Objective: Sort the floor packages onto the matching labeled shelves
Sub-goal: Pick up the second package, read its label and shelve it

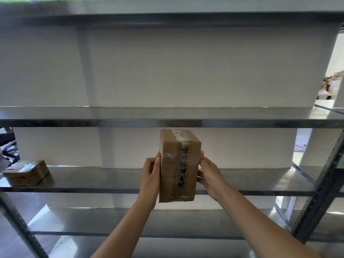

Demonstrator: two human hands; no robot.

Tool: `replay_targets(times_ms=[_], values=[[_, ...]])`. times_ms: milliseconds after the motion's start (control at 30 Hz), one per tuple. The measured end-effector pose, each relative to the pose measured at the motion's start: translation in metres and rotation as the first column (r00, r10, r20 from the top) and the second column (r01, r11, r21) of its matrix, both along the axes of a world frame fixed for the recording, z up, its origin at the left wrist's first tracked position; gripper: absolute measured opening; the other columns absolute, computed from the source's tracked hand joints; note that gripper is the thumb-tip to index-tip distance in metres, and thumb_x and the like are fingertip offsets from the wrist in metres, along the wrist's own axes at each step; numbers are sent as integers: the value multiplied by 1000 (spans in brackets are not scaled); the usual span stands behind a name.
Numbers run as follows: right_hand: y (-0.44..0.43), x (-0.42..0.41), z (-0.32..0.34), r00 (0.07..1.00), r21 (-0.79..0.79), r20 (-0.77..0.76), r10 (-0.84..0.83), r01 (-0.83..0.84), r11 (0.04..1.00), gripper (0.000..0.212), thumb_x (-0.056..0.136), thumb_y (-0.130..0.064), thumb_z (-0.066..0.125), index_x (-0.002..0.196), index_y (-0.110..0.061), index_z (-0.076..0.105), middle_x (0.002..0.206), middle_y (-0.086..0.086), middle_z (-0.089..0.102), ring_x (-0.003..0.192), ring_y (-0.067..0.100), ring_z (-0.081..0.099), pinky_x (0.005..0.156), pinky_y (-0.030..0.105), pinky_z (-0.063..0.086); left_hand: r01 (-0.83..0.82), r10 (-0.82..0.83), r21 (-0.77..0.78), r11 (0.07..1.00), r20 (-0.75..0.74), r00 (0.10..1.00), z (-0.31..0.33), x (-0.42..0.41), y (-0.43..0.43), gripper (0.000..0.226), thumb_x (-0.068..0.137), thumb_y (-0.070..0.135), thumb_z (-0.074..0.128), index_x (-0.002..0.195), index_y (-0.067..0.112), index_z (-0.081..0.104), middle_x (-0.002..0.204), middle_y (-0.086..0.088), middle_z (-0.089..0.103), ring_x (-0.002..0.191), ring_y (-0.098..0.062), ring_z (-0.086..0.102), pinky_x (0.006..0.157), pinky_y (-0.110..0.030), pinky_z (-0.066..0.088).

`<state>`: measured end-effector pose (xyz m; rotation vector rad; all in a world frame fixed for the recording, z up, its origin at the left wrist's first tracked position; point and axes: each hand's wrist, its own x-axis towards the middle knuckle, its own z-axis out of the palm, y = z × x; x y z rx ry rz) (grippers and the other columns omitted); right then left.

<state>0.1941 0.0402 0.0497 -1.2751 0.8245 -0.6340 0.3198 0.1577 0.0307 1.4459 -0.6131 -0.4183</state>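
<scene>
While both hands grip, taped brown box (177,166) stands upright.

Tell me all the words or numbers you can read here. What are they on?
None can be read for sure.
Held box: black handwriting runs along its taped face, too blurred to read.
Held box, white sticker at the top end: print too small.
Small box on the shelf: label blurred.
Shelves: no labels visible.
</scene>
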Motion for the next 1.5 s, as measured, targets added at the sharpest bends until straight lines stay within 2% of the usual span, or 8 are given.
replay_targets(times_ms=[200, 467, 867, 933, 1033, 1167, 1367, 1500], values=[[1, -1, -5, 1000, -20, 16, -14, 15, 1000, 61, 84, -67, 44, 122, -24, 64, 117, 4, 73, 113, 27, 66, 107, 49, 48, 27, -28, 34, 999, 27, 999, 2, 5, 1, 31, 103, 49, 41, 98, 21, 55, 95, -2, 64, 90, -18, 63, 70, -25, 47], [1, 0, -2, 999, -85, 45, 12, -8, 996, 49, 96, -56, 43, 119, -17, 62, 116, 5, 72, 109, 22, 66, 105, 44, 49, 27, -26, 7, 1000, -44, 999, 5, 2, -1, 33, 104, 50, 34, 104, 18, 45, 102, -6, 57, 92, -17, 58, 72, -26, 47], [2, -5, 1, 997, -259, 80, 13, 8, 966, 61, 79, -65, 48, 113, -16, 62, 115, 6, 71, 114, 21, 64, 106, 38, 48, 49, -50, -24, 999, -26, 998, 5, 7, 4, 36, 101, 54, 39, 102, 19, 48, 105, -13, 59, 103, -31, 61, 97, -48, 52], [3, -6, -1, 994, -222, 108, -9, 33, 974, 68, 81, -66, 45, 116, -9, 60, 114, 13, 70, 110, 24, 66, 100, 34, 51, 82, -83, -31, 996, -13, 996, 5, 6, 6, 34, 102, 51, 40, 103, 18, 48, 104, -10, 61, 104, -29, 62, 93, -43, 54], [4, -7, -7, 988, -154, 157, -4, 29, 988, 56, 96, -55, 42, 119, -7, 57, 110, 14, 68, 101, 24, 67, 95, 37, 54, 140, -140, -32, 990, 29, 990, 6, 6, 10, 31, 104, 46, 39, 107, 16, 48, 110, -6, 62, 104, -22, 64, 71, -20, 57], [7, -3, -9, 985, -131, 170, -22, 45, 990, 42, 104, -43, 43, 112, -3, 55, 100, 10, 66, 91, 21, 64, 80, 34, 53, 129, -127, -29, 991, 61, 990, 5, 9, 13, 28, 104, 43, 40, 110, 19, 52, 110, -5, 65, 98, -19, 67, 67, -16, 56], [11, 7, -4, 990, -197, 122, -69, 92, 976, 38, 102, -45, 45, 105, -9, 57, 105, 13, 67, 94, 19, 63, 93, 40, 50, 84, -79, -64, 994, 77, 994, 0, 10, 15, 22, 105, 41, 40, 113, 29, 56, 113, 2, 67, 104, -18, 68, 84, -31, 61], [11, 4, 1, 982, -136, 177, 69, -45, 990, 39, 86, -51, 59, 112, -22, 62, 122, 2, 68, 115, 19, 61, 103, 43, 44, 64, -65, -95, 993, -6, 998, -2, 9, 19, 16, 107, 35, 40, 110, 30, 55, 113, -6, 69, 98, -23, 71, 77, -31, 62]])
